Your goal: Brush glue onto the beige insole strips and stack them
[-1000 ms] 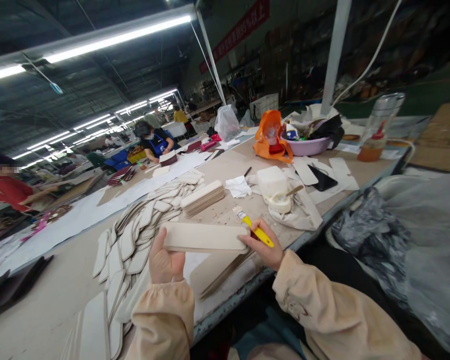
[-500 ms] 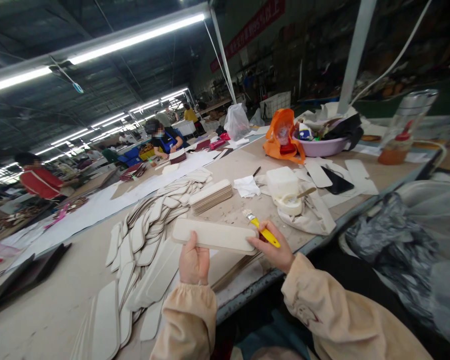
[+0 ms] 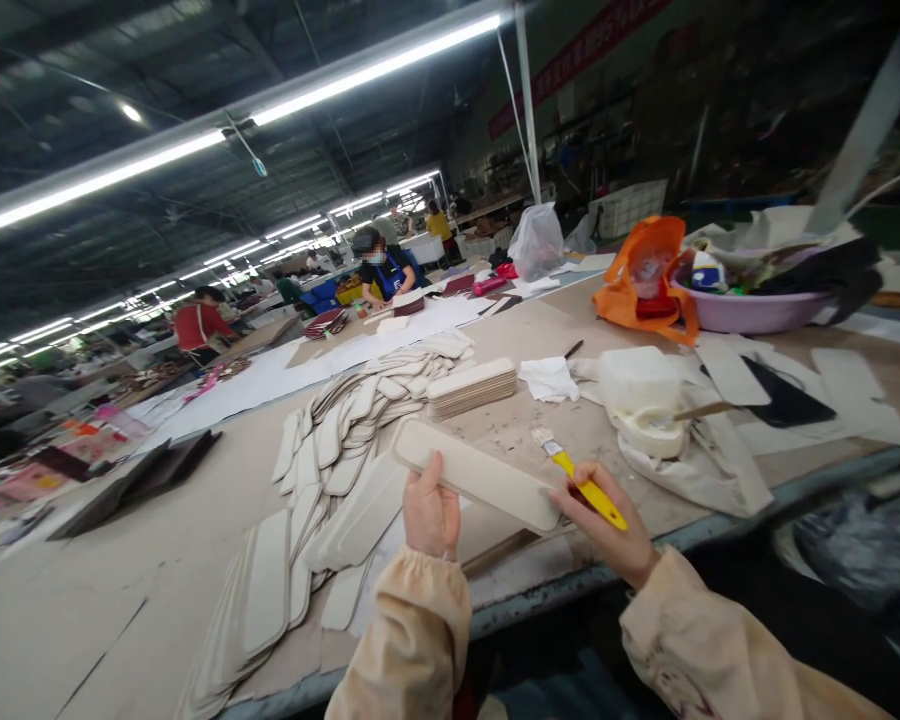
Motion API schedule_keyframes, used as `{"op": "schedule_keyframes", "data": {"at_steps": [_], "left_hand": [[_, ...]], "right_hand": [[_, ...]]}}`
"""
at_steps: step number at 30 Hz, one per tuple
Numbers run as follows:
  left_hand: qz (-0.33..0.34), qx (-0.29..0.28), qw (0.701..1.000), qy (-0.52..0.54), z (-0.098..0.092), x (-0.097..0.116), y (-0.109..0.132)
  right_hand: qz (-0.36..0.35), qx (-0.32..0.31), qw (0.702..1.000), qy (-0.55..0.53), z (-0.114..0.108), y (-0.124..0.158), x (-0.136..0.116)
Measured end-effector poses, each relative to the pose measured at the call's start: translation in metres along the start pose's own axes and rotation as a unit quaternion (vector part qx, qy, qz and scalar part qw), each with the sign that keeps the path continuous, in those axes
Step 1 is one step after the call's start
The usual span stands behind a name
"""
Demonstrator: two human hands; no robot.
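My left hand grips the near edge of a long cream board piece and holds it up above the table edge. My right hand touches the piece's right end while its fingers clasp a yellow-handled brush, bristles pointing away from me. Below the piece lies a stack of similar flat pieces. Both sleeves are beige.
A fanned row of cream pieces runs along the table, with a neat stack behind. A white glue tub, rags, an orange bag and a purple basin stand right. Other people work at the far end.
The view has swung left and my hands with the piece now sit further right in it. The piece is tilted, left end higher. My grips are unchanged.
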State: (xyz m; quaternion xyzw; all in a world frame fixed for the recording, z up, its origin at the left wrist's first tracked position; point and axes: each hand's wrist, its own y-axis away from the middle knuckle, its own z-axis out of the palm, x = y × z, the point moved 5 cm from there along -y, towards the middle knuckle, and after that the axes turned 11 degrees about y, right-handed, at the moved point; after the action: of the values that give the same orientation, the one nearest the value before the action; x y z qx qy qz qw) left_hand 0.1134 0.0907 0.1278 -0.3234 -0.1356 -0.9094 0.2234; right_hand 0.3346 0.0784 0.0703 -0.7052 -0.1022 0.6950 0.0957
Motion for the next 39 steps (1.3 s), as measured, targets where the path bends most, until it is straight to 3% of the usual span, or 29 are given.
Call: {"op": "schedule_keyframes", "data": {"at_steps": [16,31,39], "left_hand": [[0.005,0.016,0.999,0.027,-0.005,-0.001,-0.001],[-0.018,0.06,0.998,0.016,-0.013,-0.001,-0.012],[-0.026,0.049,0.998,0.013,-0.009,-0.003,-0.01]], "right_hand": [[0.011,-0.023,0.999,0.021,0.004,0.003,0.014],[-0.002,-0.065,0.997,0.049,0.016,0.007,0.009],[-0.014,-0.067,0.996,0.051,0.013,0.007,0.008]]}}
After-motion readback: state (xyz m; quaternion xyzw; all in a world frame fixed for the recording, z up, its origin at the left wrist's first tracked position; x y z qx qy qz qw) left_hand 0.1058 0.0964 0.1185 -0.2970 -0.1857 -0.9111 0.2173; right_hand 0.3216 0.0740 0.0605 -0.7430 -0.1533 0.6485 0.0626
